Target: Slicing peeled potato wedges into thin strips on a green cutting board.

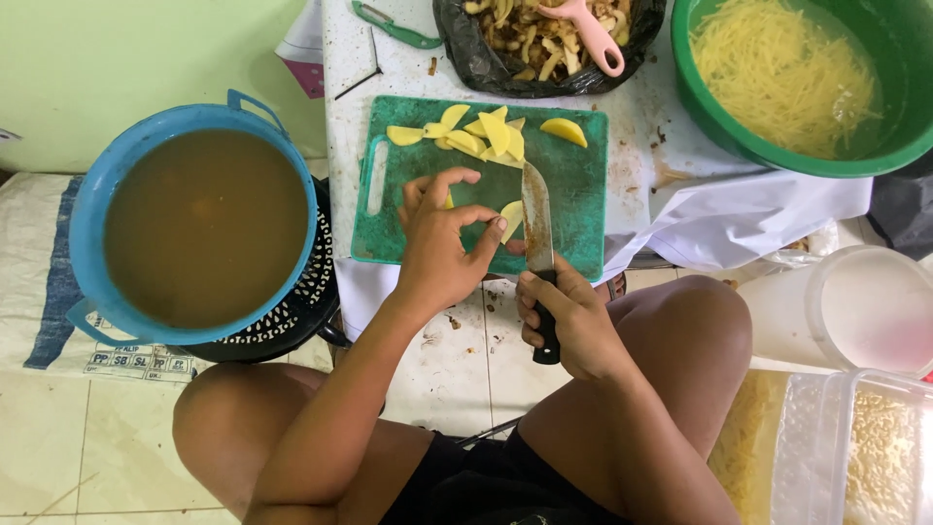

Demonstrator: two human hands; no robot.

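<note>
Green cutting board (573, 185): one knife (535, 219), two hands.

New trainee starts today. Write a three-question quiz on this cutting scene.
1. True or false: the right hand holds the knife.
2. Which colour is the board: A red, B green, C white?
3. What does the left hand pinch beside the blade?

Key
1. True; its tip points away from the person, over the board.
2. B.
3. A yellow slice; more slices lie at the board's far edge.
</note>
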